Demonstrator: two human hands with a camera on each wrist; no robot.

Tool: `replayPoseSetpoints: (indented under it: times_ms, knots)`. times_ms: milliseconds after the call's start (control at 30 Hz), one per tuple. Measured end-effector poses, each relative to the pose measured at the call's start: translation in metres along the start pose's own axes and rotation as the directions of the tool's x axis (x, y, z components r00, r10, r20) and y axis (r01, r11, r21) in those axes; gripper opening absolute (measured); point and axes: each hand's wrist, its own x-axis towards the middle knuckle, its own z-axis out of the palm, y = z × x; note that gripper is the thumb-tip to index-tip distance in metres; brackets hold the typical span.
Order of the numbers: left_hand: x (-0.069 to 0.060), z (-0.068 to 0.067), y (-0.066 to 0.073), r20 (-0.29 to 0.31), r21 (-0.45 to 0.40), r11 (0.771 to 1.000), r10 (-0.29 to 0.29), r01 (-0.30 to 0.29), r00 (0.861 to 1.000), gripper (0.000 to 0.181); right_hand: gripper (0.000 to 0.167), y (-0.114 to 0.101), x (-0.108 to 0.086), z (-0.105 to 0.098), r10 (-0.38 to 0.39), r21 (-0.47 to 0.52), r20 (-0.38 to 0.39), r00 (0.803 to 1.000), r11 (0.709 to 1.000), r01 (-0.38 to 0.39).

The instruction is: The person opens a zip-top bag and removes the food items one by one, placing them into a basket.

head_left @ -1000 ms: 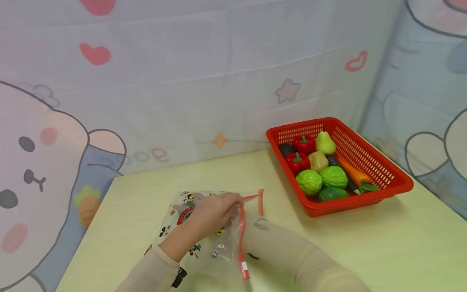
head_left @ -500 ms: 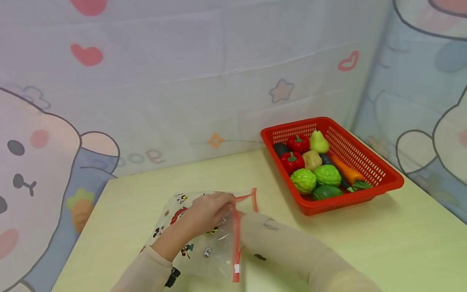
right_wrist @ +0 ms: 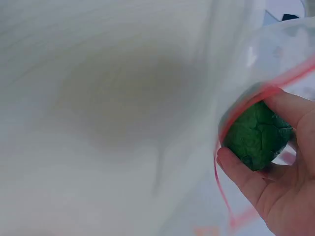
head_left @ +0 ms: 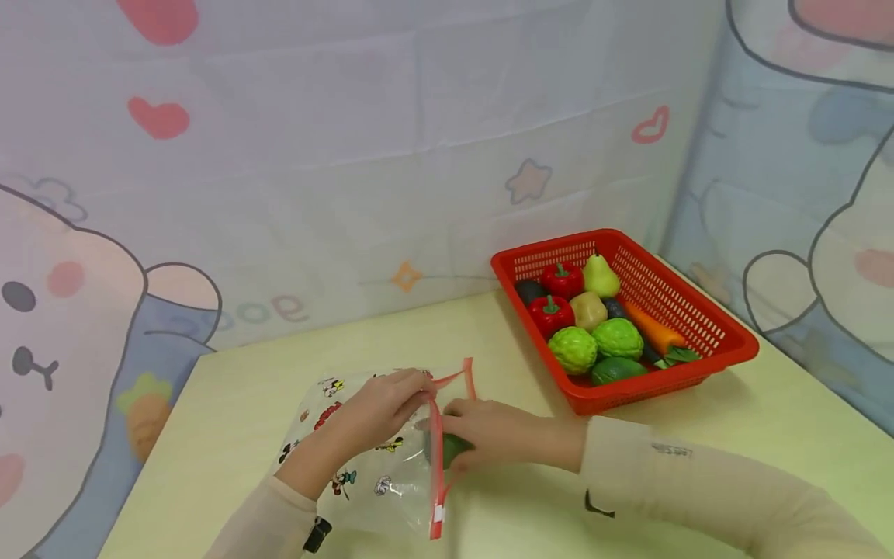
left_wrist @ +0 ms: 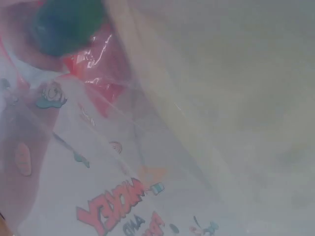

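A clear zip bag with cartoon prints and a red zip strip lies on the table, its mouth facing right. My left hand pinches the upper edge of that mouth. My right hand grips a rounded, dark green vegetable with creased skin right at the opening. In the right wrist view, fingers and thumb curl round the vegetable, and the red strip crosses its far side. Through the film, the left wrist view shows the blurred green vegetable; its exact kind is unclear.
A red plastic basket stands at the back right. In it lie red bell peppers, a pear, a carrot, bumpy light green balls and other produce. A printed cloth hangs behind the table.
My right hand, earlier hidden inside the bag, has drawn back to the right and now shows at the mouth with the green vegetable. The left hand keeps its hold on the bag.
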Motion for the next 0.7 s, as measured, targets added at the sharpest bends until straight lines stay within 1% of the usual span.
replayPoseSetpoints:
  times_ms: [33, 67, 133, 167, 200, 267, 333, 400, 467, 533, 567, 600, 633, 667, 700]
  knots:
    - [0.000, 0.000, 0.000, 0.004, -0.001, 1.000, -0.008, 0.008, 1.000, 0.007, 0.056, 0.000, -0.012, -0.009, 0.007, -0.008, 0.000, 1.000, 1.000, -0.007]
    - [-0.001, 0.000, 0.000, 0.008, -0.001, 1.000, -0.015, 0.015, 1.000, 0.007, 0.059, 0.000, -0.023, -0.017, 0.020, -0.026, -0.003, 1.000, 0.999, -0.021]
    - [-0.002, 0.000, -0.001, 0.006, 0.001, 1.000, -0.020, 0.020, 1.000, 0.006, 0.060, 0.002, -0.043, -0.036, 0.027, -0.059, -0.032, 0.999, 0.998, -0.029]
    - [-0.003, 0.000, -0.002, 0.002, 0.006, 1.000, -0.017, 0.017, 1.000, 0.006, 0.062, 0.003, -0.052, -0.047, 0.043, -0.060, -0.044, 0.998, 0.997, -0.046]
    - [-0.004, -0.001, -0.003, -0.003, 0.009, 1.000, -0.009, 0.009, 1.000, 0.006, 0.063, 0.005, -0.060, -0.058, 0.072, -0.061, -0.058, 0.996, 0.995, -0.076]
    - [-0.005, -0.002, -0.005, -0.013, 0.021, 1.000, 0.006, -0.006, 1.000, 0.006, 0.064, 0.014, -0.069, -0.081, 0.145, -0.071, -0.092, 0.985, 0.986, -0.151]
    - [-0.005, -0.004, -0.007, -0.020, 0.036, 0.999, 0.015, -0.014, 1.000, 0.007, 0.065, 0.031, -0.073, -0.106, 0.241, -0.068, -0.124, 0.963, 0.966, -0.251]
    - [-0.005, -0.006, -0.009, -0.022, 0.047, 0.999, 0.013, -0.012, 1.000, 0.008, 0.064, 0.055, -0.074, -0.129, 0.318, -0.055, -0.135, 0.938, 0.943, -0.328]
    - [-0.005, -0.007, -0.010, -0.024, 0.058, 0.998, 0.003, -0.002, 1.000, 0.008, 0.062, 0.083, -0.071, -0.148, 0.378, -0.050, -0.110, 0.919, 0.922, -0.385]
    - [-0.005, -0.007, -0.011, -0.025, 0.066, 0.998, -0.010, 0.011, 1.000, 0.008, 0.064, 0.113, -0.068, -0.161, 0.431, -0.065, -0.051, 0.901, 0.899, -0.433]
    - [-0.004, -0.007, -0.011, -0.026, 0.073, 0.997, -0.014, 0.016, 1.000, 0.008, 0.065, 0.128, -0.066, -0.164, 0.457, -0.076, -0.018, 0.889, 0.886, -0.457]
    - [-0.004, -0.007, -0.012, -0.028, 0.078, 0.997, -0.018, 0.020, 0.999, 0.008, 0.066, 0.142, -0.064, -0.165, 0.492, -0.091, 0.016, 0.871, 0.868, -0.489]
    - [-0.004, -0.006, -0.012, -0.032, 0.083, 0.996, -0.022, 0.025, 0.999, 0.008, 0.069, 0.154, -0.061, -0.165, 0.531, -0.108, 0.054, 0.846, 0.845, -0.523]
    - [-0.004, -0.005, -0.013, -0.036, 0.087, 0.996, -0.023, 0.026, 0.999, 0.008, 0.072, 0.165, -0.060, -0.162, 0.576, -0.124, 0.095, 0.812, 0.816, -0.564]
    - [-0.004, -0.004, -0.013, -0.035, 0.091, 0.995, -0.024, 0.027, 0.999, 0.009, 0.072, 0.174, -0.059, -0.158, 0.620, -0.132, 0.137, 0.773, 0.784, -0.606]
